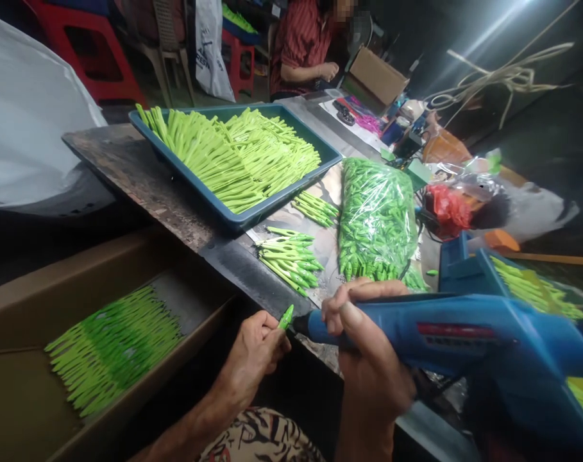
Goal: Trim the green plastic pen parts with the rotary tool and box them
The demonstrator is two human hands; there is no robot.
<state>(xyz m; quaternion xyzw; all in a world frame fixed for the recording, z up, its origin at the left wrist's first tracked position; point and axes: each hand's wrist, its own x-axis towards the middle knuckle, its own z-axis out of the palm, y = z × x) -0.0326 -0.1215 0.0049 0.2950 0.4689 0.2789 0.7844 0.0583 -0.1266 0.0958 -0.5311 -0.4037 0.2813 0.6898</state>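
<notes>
My left hand [257, 346] is closed in a pinch on a small green pointed piece [286, 317], its tip sticking up past the fingers. My right hand [368, 346] wraps round the front of a blue electric screwdriver [430, 327], held level with its dark nose right beside the green piece. Whether the two touch I cannot tell. Just beyond my hands lies a pile of light green sticks with darker green tips [291, 260]. A smaller bunch of similar sticks [315, 208] rests behind it. A clear bag of green pointed pieces [378, 218] stands to the right.
A dark blue tray [233, 221] of light green sticks [214, 147] sits on the table. At lower left, a cardboard box [12, 314] holds rows of green pieces [118, 346]. Blue bins [455, 263] stand at right. A person in a red shirt [301, 38] sits across.
</notes>
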